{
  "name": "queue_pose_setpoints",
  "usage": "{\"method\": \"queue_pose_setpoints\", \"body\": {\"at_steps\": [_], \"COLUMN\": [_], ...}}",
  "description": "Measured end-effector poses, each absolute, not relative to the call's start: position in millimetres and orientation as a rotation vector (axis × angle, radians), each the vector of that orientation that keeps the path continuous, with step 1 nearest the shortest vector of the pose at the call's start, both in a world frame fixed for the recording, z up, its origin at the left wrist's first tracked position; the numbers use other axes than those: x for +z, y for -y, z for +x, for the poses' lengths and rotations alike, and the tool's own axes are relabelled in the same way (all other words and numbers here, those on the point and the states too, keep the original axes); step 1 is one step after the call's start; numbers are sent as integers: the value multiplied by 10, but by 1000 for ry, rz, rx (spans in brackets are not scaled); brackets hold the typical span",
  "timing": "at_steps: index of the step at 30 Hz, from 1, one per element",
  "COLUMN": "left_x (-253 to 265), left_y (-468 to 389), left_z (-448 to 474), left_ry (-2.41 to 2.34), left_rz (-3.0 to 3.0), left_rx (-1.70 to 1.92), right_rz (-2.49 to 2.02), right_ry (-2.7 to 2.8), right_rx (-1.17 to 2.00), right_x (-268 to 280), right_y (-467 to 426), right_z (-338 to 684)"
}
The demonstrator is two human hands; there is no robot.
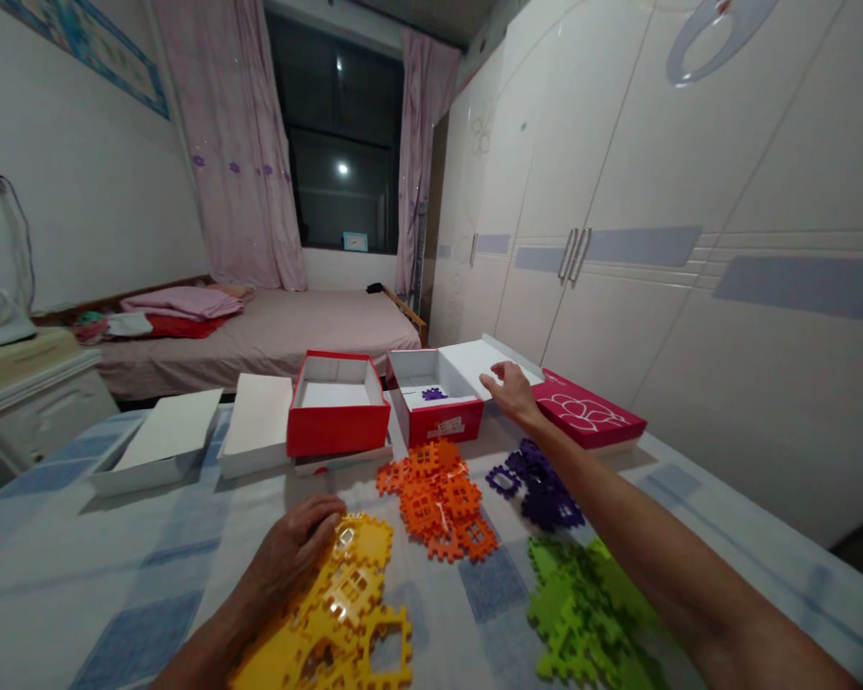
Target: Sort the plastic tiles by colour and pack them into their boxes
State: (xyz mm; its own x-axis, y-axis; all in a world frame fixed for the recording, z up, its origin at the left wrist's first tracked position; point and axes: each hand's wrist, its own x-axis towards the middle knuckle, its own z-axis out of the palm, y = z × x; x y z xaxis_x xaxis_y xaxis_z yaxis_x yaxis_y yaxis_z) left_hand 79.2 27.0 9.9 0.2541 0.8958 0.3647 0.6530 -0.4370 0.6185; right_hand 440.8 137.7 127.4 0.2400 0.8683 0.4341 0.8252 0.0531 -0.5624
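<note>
My left hand rests against the upper left edge of the yellow interlocking plastic pieces, fingers lying loosely over them without gripping any. Reaching forward over the white box flap, my right hand is open, its fingers a little bent and nothing visible in them. Just left of it stands a red box with a white inside, where a purple piece lies. A pile of orange pieces is in front of that box. Purple pieces and green pieces are partly hidden by my right forearm.
Left of the box are another open red box and two white box parts. A magenta lid lies at the right. The checked cloth covers the table; beyond it are a bed and wardrobe.
</note>
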Motion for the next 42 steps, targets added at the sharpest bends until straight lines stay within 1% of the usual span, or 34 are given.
{"method": "queue_pose_setpoints", "body": {"at_steps": [3, 6, 9, 11, 14, 18, 24, 33, 37, 42], "left_x": [79, 91, 112, 113, 95, 90, 106, 83, 98, 100], "left_y": [-280, -276, -264, -260, -260, -262, -255, -268, -259, -261], "left_z": [786, 787, 789, 783, 770, 766, 775, 760, 776, 773], "left_ry": [-1435, -1425, -1412, -1420, -1449, -1466, -1459, -1453, -1444, -1426], "left_rz": [2181, 2187, 2195, 2192, 2184, 2180, 2189, 2210, 2201, 2214], "left_rx": [973, 971, 959, 949, 941, 918, 937, 933, 934, 941], "right_rz": [-1815, -2035, -2240, -2259, -2166, -1986, -1804, -1628, -1651, -1508], "right_ry": [1756, 2005, 2064, 2094, 2131, 2113, 2066, 1805, 1661, 1528], "right_rx": [112, 132, 214, 245, 155, 62, 105, 46, 0, 71], "right_x": [961, 649, 428, 351, 313, 322, 317, 370, 573, 1148], "right_y": [-997, -750, -664, -650, -630, -598, -580, -576, -602, -754], "right_z": [4798, 5091, 5204, 5204, 5183, 5204, 5211, 5257, 5322, 5096]}}
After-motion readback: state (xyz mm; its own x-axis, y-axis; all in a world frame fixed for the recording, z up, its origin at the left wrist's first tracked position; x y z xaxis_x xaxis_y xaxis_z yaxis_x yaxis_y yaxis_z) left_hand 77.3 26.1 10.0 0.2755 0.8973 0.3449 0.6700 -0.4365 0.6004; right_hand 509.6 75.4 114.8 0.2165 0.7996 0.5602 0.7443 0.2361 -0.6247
